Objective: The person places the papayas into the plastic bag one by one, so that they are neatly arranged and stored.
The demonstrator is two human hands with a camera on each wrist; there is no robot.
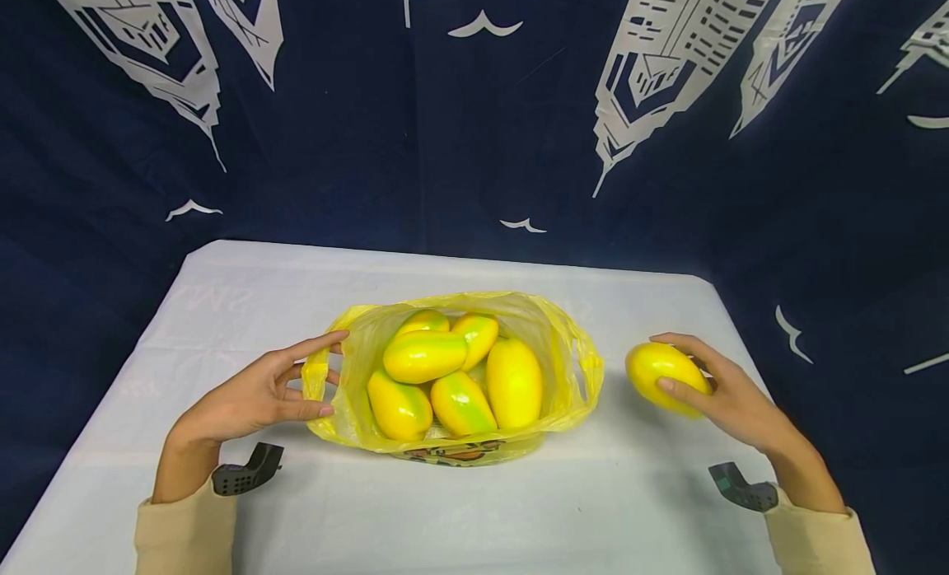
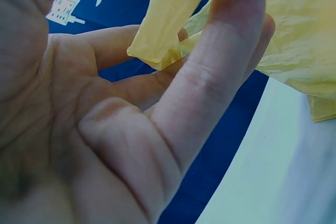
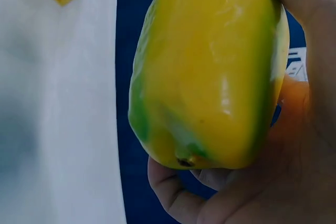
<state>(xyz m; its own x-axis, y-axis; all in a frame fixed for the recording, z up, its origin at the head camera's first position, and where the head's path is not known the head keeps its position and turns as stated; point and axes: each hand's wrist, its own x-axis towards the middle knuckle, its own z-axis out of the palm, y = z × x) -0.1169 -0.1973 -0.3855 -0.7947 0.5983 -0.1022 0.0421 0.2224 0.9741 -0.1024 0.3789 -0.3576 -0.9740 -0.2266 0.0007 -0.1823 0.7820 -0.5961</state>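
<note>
A yellow plastic bag [image 1: 474, 451] sits on the white table with its mouth spread wide, and several shiny yellow-green mangoes [image 1: 425, 357] lie inside it. My left hand [image 1: 252, 394] holds the bag's left handle [image 1: 316, 376], with fingers behind the strip and the thumb in front. The left wrist view shows the handle strip [image 2: 168, 14] among the fingers. To the right of the bag, my right hand [image 1: 730, 398] grips another mango [image 1: 663, 377] between thumb and fingers. That mango's dark stem end [image 3: 185, 161] faces the right wrist camera.
The white table [image 1: 474, 517] extends around the bag to rounded far corners. Behind it hangs a dark blue cloth [image 1: 474, 147] printed with white buildings and birds. The bag's right handle loop [image 1: 591, 373] stands up, facing the right hand.
</note>
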